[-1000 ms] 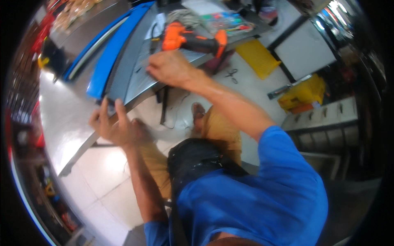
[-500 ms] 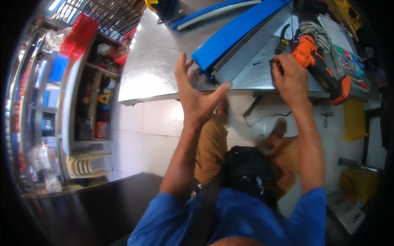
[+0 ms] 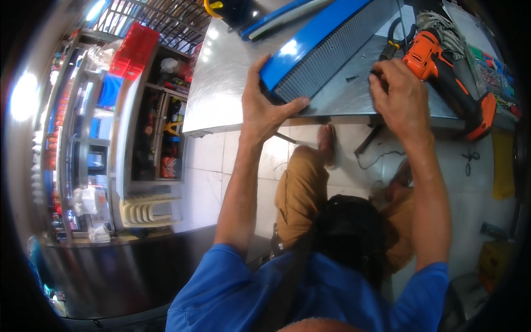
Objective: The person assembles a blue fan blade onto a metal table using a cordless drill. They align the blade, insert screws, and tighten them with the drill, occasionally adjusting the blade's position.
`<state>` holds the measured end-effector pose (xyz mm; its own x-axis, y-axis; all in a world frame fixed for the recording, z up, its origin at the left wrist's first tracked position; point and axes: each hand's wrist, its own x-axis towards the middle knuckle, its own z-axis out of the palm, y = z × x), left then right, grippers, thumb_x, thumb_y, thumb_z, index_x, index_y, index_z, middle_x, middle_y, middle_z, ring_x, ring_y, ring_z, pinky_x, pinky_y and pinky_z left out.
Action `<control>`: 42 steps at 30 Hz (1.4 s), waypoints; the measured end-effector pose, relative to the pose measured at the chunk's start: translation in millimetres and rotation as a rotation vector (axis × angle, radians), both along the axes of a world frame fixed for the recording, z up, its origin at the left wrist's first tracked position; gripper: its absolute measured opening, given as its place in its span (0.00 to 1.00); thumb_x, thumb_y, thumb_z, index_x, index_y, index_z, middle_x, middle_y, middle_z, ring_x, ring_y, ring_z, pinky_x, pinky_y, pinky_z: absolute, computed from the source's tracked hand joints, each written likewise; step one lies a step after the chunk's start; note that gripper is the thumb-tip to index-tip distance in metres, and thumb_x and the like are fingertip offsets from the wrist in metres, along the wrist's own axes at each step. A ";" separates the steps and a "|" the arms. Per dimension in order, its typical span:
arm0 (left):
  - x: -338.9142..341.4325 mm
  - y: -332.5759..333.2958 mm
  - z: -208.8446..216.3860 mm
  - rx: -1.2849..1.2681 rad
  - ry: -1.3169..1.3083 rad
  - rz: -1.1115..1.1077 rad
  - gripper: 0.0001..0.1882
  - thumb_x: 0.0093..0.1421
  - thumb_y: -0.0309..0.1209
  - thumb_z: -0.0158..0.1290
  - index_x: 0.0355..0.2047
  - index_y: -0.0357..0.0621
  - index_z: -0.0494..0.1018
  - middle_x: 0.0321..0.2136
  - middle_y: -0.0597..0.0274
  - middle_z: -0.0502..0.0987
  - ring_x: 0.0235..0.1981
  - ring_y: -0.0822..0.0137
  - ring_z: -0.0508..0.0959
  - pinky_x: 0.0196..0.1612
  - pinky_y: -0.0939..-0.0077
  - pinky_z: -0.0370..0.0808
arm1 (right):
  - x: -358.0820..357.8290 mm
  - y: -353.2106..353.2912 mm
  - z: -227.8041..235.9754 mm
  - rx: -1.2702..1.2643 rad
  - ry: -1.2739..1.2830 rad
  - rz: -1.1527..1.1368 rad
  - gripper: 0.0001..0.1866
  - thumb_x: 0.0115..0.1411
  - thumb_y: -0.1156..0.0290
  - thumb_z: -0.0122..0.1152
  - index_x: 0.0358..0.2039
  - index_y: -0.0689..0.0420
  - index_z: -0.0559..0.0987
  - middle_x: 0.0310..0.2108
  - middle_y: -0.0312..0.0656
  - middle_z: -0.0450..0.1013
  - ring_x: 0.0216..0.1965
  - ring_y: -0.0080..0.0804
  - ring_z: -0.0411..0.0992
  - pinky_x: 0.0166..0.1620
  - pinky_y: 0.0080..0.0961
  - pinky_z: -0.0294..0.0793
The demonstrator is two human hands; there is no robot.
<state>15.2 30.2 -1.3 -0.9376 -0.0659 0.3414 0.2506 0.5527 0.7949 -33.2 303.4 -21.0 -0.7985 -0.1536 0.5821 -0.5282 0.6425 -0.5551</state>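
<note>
- Left hand [image 3: 263,105]: at the near edge of the tabletop [image 3: 218,88]; thumb and fingers are spread across the near end of the blue housing [image 3: 315,41], touching it. Grip pressure cannot be determined.
- Right hand [image 3: 402,102]: fingers are bent and drawn together at the tips, pinching a small dark item [image 3: 373,72], too small to identify.
- Blue housing: lies on the tabletop, slanting away to the right; a grey ribbed face is on its right side.
- Screw [image 3: 351,79]: lies between the housing and the right hand.
- Orange-and-black power tool [image 3: 425,54]: lies just beside the right hand.
- Pliers [image 3: 389,51]: lie just beyond the right hand.
- Grey cord bundle [image 3: 451,41]: lies beyond the power tool.
- Blue strip [image 3: 276,19]: lies left of the housing.
</note>
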 end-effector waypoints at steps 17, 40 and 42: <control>-6.0 -10.7 -5.8 0.175 -0.011 0.023 0.49 0.44 0.31 0.77 0.64 0.32 0.63 0.48 0.43 0.78 0.49 0.56 0.82 0.49 0.68 0.84 | -12.2 -62.0 53.1 -0.020 0.445 0.377 0.24 0.55 0.65 0.72 0.52 0.57 0.80 0.51 0.44 0.77 0.58 0.45 0.71 0.64 0.41 0.66; -29.0 -34.3 50.3 -0.505 -0.274 -0.098 0.49 0.43 0.46 0.78 0.59 0.29 0.70 0.47 0.44 0.80 0.50 0.58 0.82 0.56 0.65 0.78 | -56.5 -75.9 72.7 0.417 0.031 0.680 0.30 0.53 0.63 0.74 0.56 0.58 0.78 0.51 0.48 0.77 0.60 0.44 0.69 0.62 0.40 0.64; -30.9 -37.2 49.6 -0.507 -0.277 -0.117 0.48 0.43 0.46 0.77 0.58 0.29 0.70 0.45 0.45 0.81 0.48 0.58 0.83 0.55 0.66 0.79 | -50.8 -73.1 89.8 0.516 0.031 0.680 0.30 0.52 0.64 0.74 0.55 0.57 0.78 0.50 0.47 0.77 0.59 0.44 0.70 0.61 0.40 0.65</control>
